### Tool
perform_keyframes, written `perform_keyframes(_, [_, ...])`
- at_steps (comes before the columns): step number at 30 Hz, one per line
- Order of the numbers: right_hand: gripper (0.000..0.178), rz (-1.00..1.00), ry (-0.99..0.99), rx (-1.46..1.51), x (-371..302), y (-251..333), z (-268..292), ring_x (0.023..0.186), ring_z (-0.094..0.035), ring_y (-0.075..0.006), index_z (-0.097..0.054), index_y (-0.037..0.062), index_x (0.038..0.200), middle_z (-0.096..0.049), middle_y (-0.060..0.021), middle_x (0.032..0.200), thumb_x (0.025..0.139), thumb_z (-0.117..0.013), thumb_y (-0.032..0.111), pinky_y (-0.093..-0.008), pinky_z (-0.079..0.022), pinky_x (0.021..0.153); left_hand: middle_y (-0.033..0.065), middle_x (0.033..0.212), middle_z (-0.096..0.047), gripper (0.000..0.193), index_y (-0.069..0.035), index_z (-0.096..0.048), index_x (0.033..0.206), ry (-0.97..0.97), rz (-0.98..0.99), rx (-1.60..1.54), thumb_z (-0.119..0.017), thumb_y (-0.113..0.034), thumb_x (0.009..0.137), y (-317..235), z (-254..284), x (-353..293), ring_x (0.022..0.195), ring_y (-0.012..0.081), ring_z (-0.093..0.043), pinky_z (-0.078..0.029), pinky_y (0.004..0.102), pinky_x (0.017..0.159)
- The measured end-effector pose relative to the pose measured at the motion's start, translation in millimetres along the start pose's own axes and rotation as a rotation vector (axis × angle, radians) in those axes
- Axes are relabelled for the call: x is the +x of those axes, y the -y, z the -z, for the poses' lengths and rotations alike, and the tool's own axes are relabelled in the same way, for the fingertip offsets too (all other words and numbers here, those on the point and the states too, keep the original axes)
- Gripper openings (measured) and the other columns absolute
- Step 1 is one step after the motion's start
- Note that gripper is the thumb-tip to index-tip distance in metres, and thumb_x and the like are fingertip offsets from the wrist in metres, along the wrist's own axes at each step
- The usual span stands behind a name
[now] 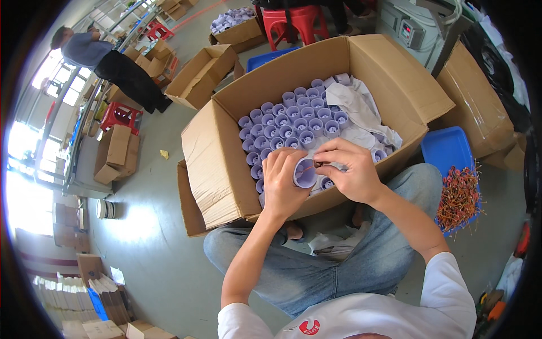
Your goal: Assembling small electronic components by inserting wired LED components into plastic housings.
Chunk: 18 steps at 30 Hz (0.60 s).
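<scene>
My left hand [279, 183] is closed around a lavender plastic cup [305, 177], its open mouth tilted toward me. At the rim, my right hand [354, 170] pinches a small dark piece [318, 164], and a thin reddish wire shows inside the cup. Both hands are over the near edge of a large open cardboard box [307, 68] in front of my knees. Rows of similar lavender cups [282, 120] stand upright in it, with small parts visible at their bottoms. Crumpled white sheeting [364, 104] covers the box's right side. My fingers partly hide the held cup.
To my right, a blue tray [445, 147] bears a heap of thin red and yellow wired pieces [458, 195]. Cardboard boxes [202, 76], a red stool [291, 24] and a grey machine [415, 34] stand beyond. A person [90, 51] stands at far left.
</scene>
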State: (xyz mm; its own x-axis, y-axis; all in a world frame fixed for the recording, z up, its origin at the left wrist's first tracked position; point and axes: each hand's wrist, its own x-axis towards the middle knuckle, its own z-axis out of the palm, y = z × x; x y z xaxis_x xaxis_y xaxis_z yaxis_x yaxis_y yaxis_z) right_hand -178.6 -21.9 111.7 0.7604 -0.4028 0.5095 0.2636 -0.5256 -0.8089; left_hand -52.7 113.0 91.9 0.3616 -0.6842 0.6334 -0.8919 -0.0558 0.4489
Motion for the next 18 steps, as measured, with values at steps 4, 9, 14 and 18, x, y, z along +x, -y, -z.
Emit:
perform_keyframes(4, [0.026,0.027,0.022,-0.056,-5,-3,-7,0.097,-0.062,-0.0209,-0.075,0.0035,0.092,-0.063,-0.0100,0.114,0.068,-0.078,-0.006,-0.0314,-0.053,0.080,0.0071,0.101,-0.064,0.049,-0.008,-0.062,0.103,0.106,0.033,-0.066,-0.080,-0.007,0.058,-4,-6,-3,0.097,0.0277,-0.059,-0.041,0.0410,0.086])
perform_keyframes(9, [0.025,-0.036,0.118,-0.087,-5,-5,-10,0.103,-0.061,-0.0238,-0.076,0.0039,0.089,-0.062,-0.0093,0.114,0.065,-0.077,-0.005,-0.0354,-0.051,0.087,0.0062,0.092,-0.064,0.042,-0.009,-0.062,0.098,0.104,0.011,0.024,-0.078,-0.006,0.059,-14,-6,-1,0.096,0.0251,-0.062,-0.039,0.0404,0.098])
perform_keyframes(14, [0.023,-0.156,0.138,-0.078,-5,3,-10,0.102,-0.062,-0.0239,-0.076,0.0032,0.087,-0.062,-0.0095,0.113,0.065,-0.078,-0.004,-0.0350,-0.052,0.087,0.0096,0.090,-0.064,0.042,-0.007,-0.062,0.097,0.072,-0.013,-0.171,-0.077,-0.001,0.059,-7,-10,-4,0.084,0.0292,-0.064,-0.049,0.0425,0.087])
perform_keyframes(18, [0.023,-0.134,0.114,-0.106,-10,2,-10,0.100,-0.063,-0.0235,-0.077,0.0027,0.088,-0.063,-0.0103,0.114,0.065,-0.079,-0.002,-0.0352,-0.053,0.086,0.0117,0.091,-0.063,0.043,-0.004,-0.061,0.099,0.096,0.111,-0.246,-0.076,0.002,0.059,-13,-11,-5,0.077,0.0314,-0.065,-0.054,0.0393,0.071])
